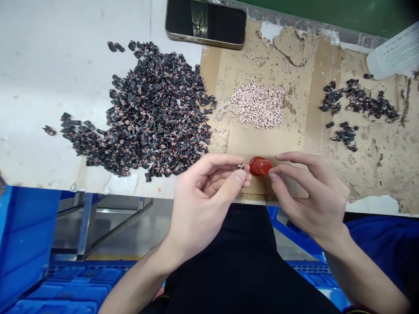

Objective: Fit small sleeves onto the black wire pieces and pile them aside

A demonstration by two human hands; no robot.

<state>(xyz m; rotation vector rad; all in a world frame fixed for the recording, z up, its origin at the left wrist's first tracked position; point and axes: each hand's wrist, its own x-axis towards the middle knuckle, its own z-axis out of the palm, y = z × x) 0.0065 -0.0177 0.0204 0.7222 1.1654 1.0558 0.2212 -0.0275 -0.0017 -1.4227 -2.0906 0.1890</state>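
Mid-frame, the left hand (204, 196) pinches a dark piece (240, 166) beside the red cup (254, 167); the right hand (314, 196) seems to pinch a tiny bit (269, 172) at the cup's right edge. I'd say pairing parts, calling next for steady alignment.

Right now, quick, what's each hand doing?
Left hand: closed, holding a small dark piece.
Right hand: closed, apparently on a tiny bit beside the red cup.

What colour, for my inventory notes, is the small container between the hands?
The small container is red, showing best in the head view, the only one.
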